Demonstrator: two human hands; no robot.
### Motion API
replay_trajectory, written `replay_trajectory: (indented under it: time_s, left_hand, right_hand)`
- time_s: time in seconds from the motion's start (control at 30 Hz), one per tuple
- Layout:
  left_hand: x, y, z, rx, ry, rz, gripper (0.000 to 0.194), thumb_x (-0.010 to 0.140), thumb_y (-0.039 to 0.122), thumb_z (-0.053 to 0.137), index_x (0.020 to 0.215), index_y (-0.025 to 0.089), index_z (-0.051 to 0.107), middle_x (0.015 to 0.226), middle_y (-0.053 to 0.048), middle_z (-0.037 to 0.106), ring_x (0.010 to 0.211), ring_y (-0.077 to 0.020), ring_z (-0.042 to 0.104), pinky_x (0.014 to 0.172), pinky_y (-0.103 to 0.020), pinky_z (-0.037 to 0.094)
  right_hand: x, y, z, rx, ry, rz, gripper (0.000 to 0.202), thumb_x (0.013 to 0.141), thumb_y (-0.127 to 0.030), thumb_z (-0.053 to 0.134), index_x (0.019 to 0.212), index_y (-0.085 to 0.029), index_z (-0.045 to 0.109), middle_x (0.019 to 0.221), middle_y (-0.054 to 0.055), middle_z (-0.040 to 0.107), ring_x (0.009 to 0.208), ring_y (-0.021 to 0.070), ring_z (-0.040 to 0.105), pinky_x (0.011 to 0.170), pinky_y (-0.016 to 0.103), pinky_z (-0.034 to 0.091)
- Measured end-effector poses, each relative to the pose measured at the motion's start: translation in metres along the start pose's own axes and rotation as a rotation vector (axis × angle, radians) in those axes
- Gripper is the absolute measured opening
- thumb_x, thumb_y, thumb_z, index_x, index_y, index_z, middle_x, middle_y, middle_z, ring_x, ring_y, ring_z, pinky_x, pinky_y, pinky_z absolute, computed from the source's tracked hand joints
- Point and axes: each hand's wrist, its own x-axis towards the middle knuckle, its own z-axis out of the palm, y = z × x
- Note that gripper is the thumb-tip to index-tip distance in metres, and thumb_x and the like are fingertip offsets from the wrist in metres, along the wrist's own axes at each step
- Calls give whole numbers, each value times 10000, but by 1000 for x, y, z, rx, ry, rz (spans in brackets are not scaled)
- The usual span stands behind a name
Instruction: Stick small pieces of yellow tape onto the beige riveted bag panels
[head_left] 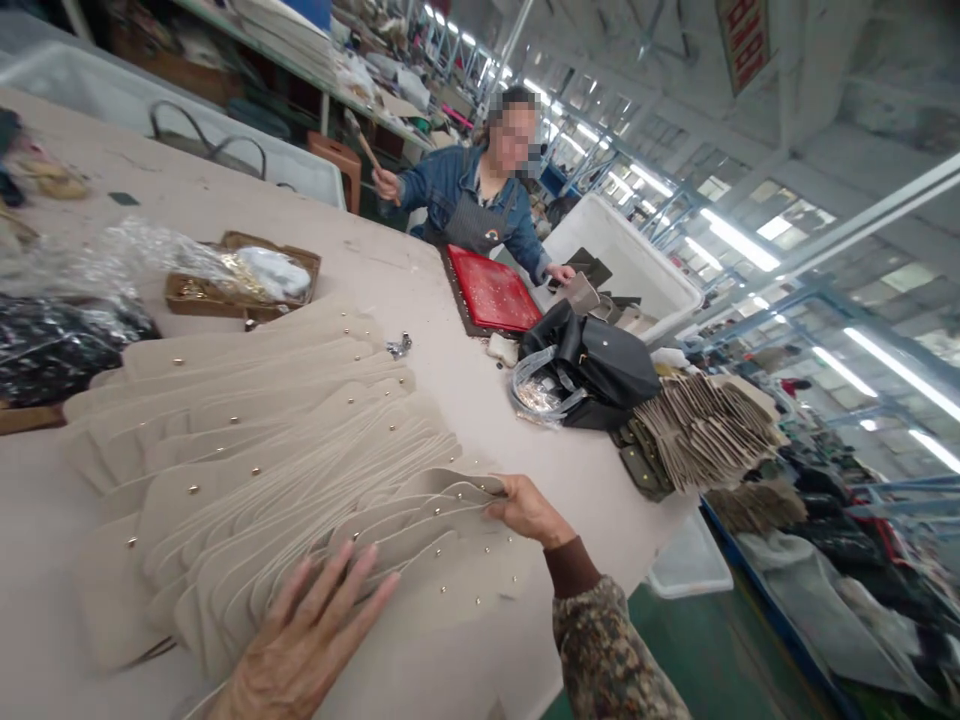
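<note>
Beige leather-like pieces (300,440) with small metal studs lie fanned out in overlapping rows across the near table. My left hand (307,625) rests over the near edge of the fan, fingers spread and palm down. At the right end of the spread, my right hand (529,510) pinches the rim of one beige piece (450,485) between thumb and fingers and lifts that edge a little. Several studded pieces lie under and in front of it. The underside of my left palm is hidden.
Across the table (360,265) a co-worker (469,190) holds a hammer (362,140) beside a red board (491,288). A black bag (592,365) and stacked pieces (705,430) stand right. A cardboard box (180,292) and black plastic bundle (64,345) lie left. The table edge drops away at right.
</note>
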Motion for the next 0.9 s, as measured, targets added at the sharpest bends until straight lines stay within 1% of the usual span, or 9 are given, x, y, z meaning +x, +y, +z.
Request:
replay_trajectory:
  time_s: [0.13, 0.23, 0.33, 0.43, 0.57, 0.63, 0.73, 0.83, 0.9]
  left_hand:
    - [-9, 8, -4, -35, 1, 23, 532, 1100, 279, 362, 1611, 212, 494, 1851, -101, 136, 1718, -303, 73, 1390, -578, 17]
    - [-14, 8, -5, -55, 16, 16, 420, 1083, 247, 380, 1405, 208, 646, 1848, -100, 160, 1716, -314, 89, 1387, -570, 22]
    - [-15, 13, -4, -56, 27, 25, 422, 1057, 215, 380, 1362, 189, 671, 1846, -103, 173, 1714, -313, 99, 1393, -558, 32]
    - [-17, 23, -1, -13, -7, 79, 455, 1018, 216, 403, 1347, 171, 716, 1804, -93, 314, 1712, -293, 130, 1409, -513, 61]
    - [-22, 31, 5, -20, -90, 70, 442, 960, 260, 508, 1310, 189, 768, 1626, -94, 566, 1710, -301, 143, 1421, -496, 74]
    - [-24, 29, 5, -49, -93, 64, 437, 941, 261, 530, 1301, 207, 772, 1596, -90, 591, 1713, -304, 125, 1423, -521, 56]
    - [-24, 25, 4, -66, -101, 54, 440, 922, 247, 541, 1298, 222, 768, 1623, -84, 562, 1716, -287, 107, 1423, -525, 49]
    - [-24, 23, 4, -94, -97, 54, 447, 911, 214, 534, 1295, 218, 763, 1615, -86, 562, 1718, -279, 90, 1424, -517, 40]
    - [-25, 23, 6, -107, -96, 59, 450, 925, 203, 516, 1305, 214, 757, 1591, -87, 579, 1719, -273, 78, 1425, -511, 28]
  right_hand:
    - [20, -18, 11, -60, -28, -47, 215, 648, -136, 680, 800, -233, 797, 788, -48, 738, 833, 219, 661, 868, 312, 520]
    - [30, -20, 20, -56, 22, -84, 315, 602, -136, 776, 898, -241, 804, 930, -6, 773, 984, 268, 670, 978, 363, 519]
    - [38, -11, 33, 10, 98, -95, 403, 716, -305, 809, 1110, -226, 789, 1112, 54, 795, 1084, 289, 688, 1017, 405, 541]
    - [51, 6, 45, 80, 204, -67, 392, 902, -520, 648, 1084, -192, 765, 1033, 82, 799, 966, 269, 718, 895, 398, 594]
    - [51, 34, 38, 99, 431, 2, 504, 810, -645, 749, 1046, -200, 777, 1054, 78, 810, 1043, 286, 717, 976, 407, 581]
    - [28, 53, 28, 75, 639, 85, 594, 797, -700, 738, 1118, -202, 774, 1190, 110, 797, 1263, 323, 656, 1149, 448, 487]
    - [-37, 85, 24, 26, 979, 304, 788, 858, -836, 501, 1189, -166, 749, 1299, 204, 752, 1458, 385, 530, 1260, 533, 353]
    - [-102, 114, 48, 5, 1135, 470, 882, 781, -910, 474, 1167, -166, 751, 1282, 248, 752, 1425, 436, 564, 1207, 571, 411]
    - [-125, 129, 73, 13, 1180, 523, 896, 765, -922, 461, 1154, -171, 755, 1276, 253, 756, 1395, 443, 592, 1162, 566, 460]
